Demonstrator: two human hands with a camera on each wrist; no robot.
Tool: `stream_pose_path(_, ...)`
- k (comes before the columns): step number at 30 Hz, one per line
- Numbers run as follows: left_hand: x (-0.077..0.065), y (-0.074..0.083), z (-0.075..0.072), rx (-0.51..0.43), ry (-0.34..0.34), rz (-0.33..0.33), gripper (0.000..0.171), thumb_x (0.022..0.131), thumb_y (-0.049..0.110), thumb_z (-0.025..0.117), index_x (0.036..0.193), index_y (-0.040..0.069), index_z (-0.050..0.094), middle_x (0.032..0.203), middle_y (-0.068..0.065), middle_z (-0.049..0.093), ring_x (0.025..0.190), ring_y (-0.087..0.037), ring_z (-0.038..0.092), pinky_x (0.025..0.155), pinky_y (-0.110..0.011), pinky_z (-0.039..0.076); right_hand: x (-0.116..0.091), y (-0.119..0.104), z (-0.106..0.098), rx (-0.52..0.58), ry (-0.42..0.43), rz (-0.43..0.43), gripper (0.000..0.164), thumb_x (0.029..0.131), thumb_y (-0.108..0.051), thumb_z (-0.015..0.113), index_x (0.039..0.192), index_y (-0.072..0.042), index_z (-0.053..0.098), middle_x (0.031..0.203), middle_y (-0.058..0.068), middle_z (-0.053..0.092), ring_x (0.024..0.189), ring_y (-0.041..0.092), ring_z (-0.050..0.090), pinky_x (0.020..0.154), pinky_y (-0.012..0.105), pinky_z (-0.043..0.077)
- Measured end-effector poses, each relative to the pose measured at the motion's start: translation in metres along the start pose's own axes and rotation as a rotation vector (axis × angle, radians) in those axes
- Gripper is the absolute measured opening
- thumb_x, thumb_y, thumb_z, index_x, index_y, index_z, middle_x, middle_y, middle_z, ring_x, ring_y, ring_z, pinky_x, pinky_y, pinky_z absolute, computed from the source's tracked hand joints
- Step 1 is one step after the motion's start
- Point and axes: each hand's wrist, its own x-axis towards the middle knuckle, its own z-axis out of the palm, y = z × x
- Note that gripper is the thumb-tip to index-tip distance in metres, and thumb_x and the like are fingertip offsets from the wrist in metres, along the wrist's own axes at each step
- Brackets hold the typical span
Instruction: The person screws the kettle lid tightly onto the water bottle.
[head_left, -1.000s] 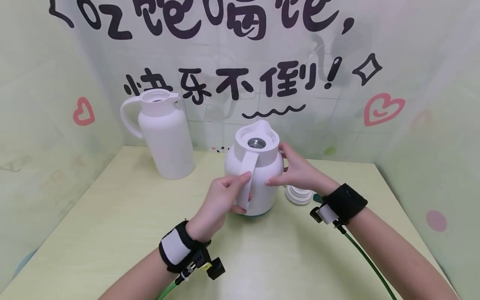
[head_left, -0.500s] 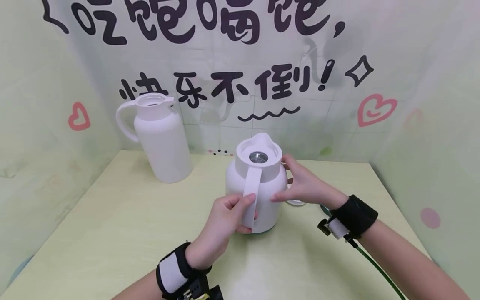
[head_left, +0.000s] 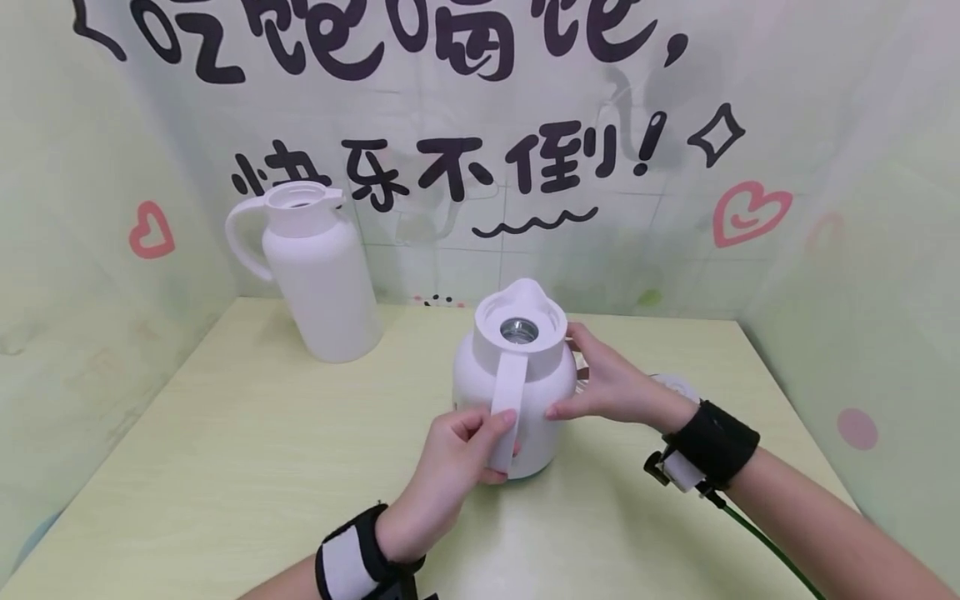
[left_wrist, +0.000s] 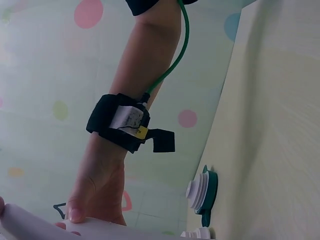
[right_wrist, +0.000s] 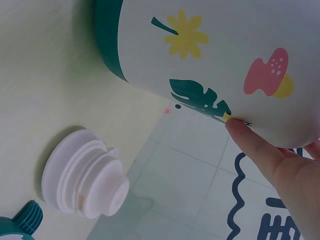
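A white thermos jug (head_left: 468, 375) stands upright with no lid on it, its steel-lined mouth showing. My left hand (head_left: 453, 475) grips its handle (head_left: 510, 383) between thumb and fingers. With my right hand (head_left: 618, 383) I hold the jug's right side, thumb in front and fingers round the back. In the right wrist view the jug's body (right_wrist: 150, 45) bears coloured flower and leaf prints above a green base (right_wrist: 107, 45), and my right thumb or finger presses on it. A white lid (right_wrist: 87, 172) lies on the table beside the jug.
A second, taller white jug (head_left: 322, 283) stands at the back left, handle to the left. Another lid with a teal rim (left_wrist: 210, 192) lies on the table (head_left: 262, 450), partly behind my right forearm in the head view. Printed sheets (head_left: 420, 225) enclose the back and sides.
The thermos jug has come nearer to me, both hands keeping their hold on it. More of the teal-rimmed lid now shows behind my right wrist. The second jug has stayed put.
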Motion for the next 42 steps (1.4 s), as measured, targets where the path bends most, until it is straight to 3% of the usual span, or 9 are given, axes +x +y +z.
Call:
stream_pose_path(9,0.003,-0.007,0.0,0.017,0.026,0.022,0.032,0.092,0.023,0.065,0.075,-0.003,0.062,0.082,-0.01,0.062,0.076,-0.019,0.058,0.059,-0.04,0.053,0.005,0.008,0.002,0.019,-0.007,-0.007,0.091,0.066,-0.017,0.089,0.137,-0.011,0.032,0.132,0.008,0.044,0.122,0.025,0.042,0.095,0.052,0.04)
stream_pose_path(19,0.008,-0.011,-0.001,0.028,0.022,0.034,0.032,0.092,0.023,0.065,0.083,-0.007,0.065,0.081,-0.003,0.063,0.079,-0.018,0.057,0.06,-0.038,0.053,0.01,0.015,0.001,0.026,-0.011,-0.018,0.094,0.066,-0.014,0.089,0.14,-0.012,0.032,0.134,0.006,0.043,0.122,0.024,0.041,0.095,0.05,0.041)
stream_pose_path(29,0.01,-0.015,0.003,-0.033,0.058,0.054,0.028,0.091,0.019,0.066,0.081,-0.007,0.064,0.084,-0.006,0.065,0.083,-0.016,0.058,0.062,-0.037,0.052,0.021,0.019,-0.004,0.016,-0.047,-0.052,0.098,0.065,-0.017,0.09,0.142,-0.014,0.03,0.134,0.002,0.044,0.123,0.02,0.041,0.095,0.046,0.042)
stream_pose_path(42,0.014,-0.019,0.004,-0.043,0.046,0.022,0.031,0.091,0.021,0.066,0.079,-0.007,0.061,0.087,-0.002,0.062,0.09,-0.018,0.057,0.069,-0.041,0.052,0.028,0.025,-0.008,0.029,-0.077,-0.079,0.098,0.065,-0.014,0.09,0.142,-0.012,0.029,0.137,0.007,0.04,0.124,0.023,0.04,0.096,0.045,0.041)
